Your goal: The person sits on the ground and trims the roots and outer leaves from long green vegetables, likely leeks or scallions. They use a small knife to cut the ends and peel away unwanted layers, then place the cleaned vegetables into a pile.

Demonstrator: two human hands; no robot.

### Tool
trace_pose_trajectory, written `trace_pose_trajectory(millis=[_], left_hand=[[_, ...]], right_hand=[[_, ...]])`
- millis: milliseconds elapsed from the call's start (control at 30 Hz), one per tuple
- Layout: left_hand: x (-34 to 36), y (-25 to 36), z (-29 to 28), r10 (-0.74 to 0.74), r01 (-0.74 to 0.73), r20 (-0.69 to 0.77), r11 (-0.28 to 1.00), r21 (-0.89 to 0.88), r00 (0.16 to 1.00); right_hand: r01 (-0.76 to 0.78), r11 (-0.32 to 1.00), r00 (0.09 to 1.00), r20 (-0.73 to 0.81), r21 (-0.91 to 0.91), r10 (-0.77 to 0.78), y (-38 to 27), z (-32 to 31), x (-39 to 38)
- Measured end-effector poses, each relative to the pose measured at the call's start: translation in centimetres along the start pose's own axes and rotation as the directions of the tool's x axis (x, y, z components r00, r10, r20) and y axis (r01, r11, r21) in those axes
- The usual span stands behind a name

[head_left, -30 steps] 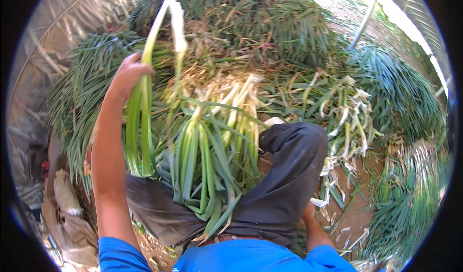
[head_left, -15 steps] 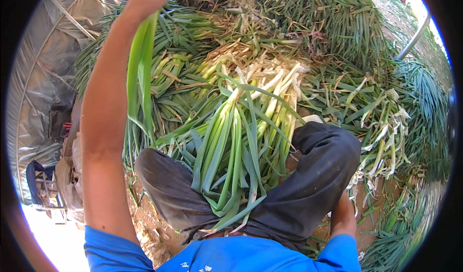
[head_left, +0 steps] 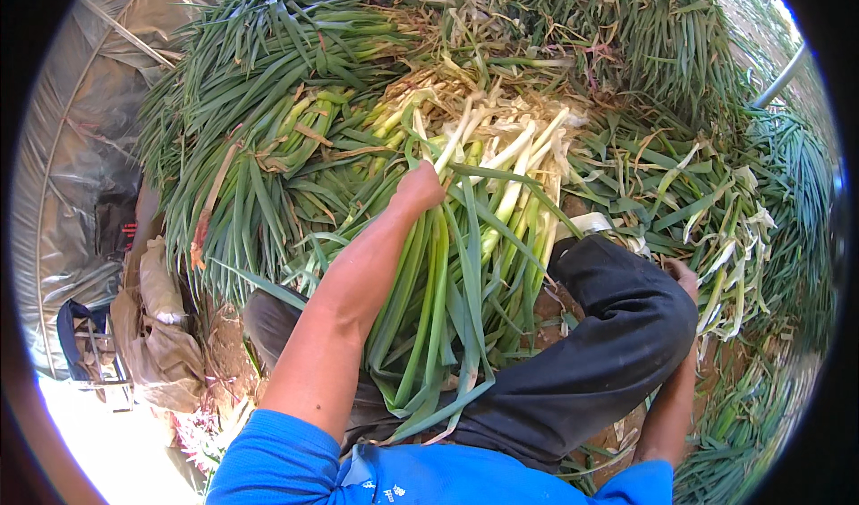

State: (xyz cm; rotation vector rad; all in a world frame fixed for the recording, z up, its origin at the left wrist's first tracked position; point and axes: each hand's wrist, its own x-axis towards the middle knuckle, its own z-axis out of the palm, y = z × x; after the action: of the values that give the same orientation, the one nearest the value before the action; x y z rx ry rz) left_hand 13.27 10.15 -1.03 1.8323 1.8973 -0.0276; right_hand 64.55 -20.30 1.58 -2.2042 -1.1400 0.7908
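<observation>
A bunch of green onions (head_left: 438, 272) lies between my bent legs, white stems pointing away and long green leaves toward me. My left hand (head_left: 420, 188) is closed round the stems at the top of this bunch, with white stalks (head_left: 458, 134) showing just past the fist. More peeled green onions (head_left: 519, 161) rest right beside it. Beyond the knee on the right, my right hand (head_left: 682, 277) is low, close to a heap of stripped leaves; its fingers are mostly hidden.
Large piles of green onions (head_left: 268, 67) stand at the far left and at the back. Stripped leaves and pale skins (head_left: 729, 246) cover the right side. Plastic sheeting (head_left: 67, 165) hangs at left, above a small folding stool (head_left: 94, 344). A pale pole (head_left: 780, 80) leans at far right.
My left hand has come down from the upper left, where it held long green leaves, onto the bunch. My right hand has moved forward beside the knee.
</observation>
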Motion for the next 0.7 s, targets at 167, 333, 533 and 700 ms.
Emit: trace_pose_trajectory(millis=[167,333,533,700], left_hand=[[-0.8,2.3,-5.6,0.031,-0.045,0.178,0.996,0.075,0.984],[-4.6,5.8,-15.9,0.126,-0.134,0.099,0.988,0.077,0.987],[-11.7,6.5,-23.3,0.266,-0.172,0.068,0.777,-0.605,0.962],[-15.8,9.4,-23.1,0.401,-0.165,0.146,0.645,-0.746,0.904]], right_hand=[[0.204,0.978,0.955,-0.213,-0.033,-0.207,-7.4,-6.8,-0.4],[0.435,0.900,0.900,-0.052,0.024,-0.433,-21.1,-7.3,0.5],[0.713,0.678,0.625,0.278,0.180,-0.730,-35.7,4.0,0.3],[0.201,0.630,0.760,0.286,0.750,-0.583,-39.2,11.1,-1.0]])
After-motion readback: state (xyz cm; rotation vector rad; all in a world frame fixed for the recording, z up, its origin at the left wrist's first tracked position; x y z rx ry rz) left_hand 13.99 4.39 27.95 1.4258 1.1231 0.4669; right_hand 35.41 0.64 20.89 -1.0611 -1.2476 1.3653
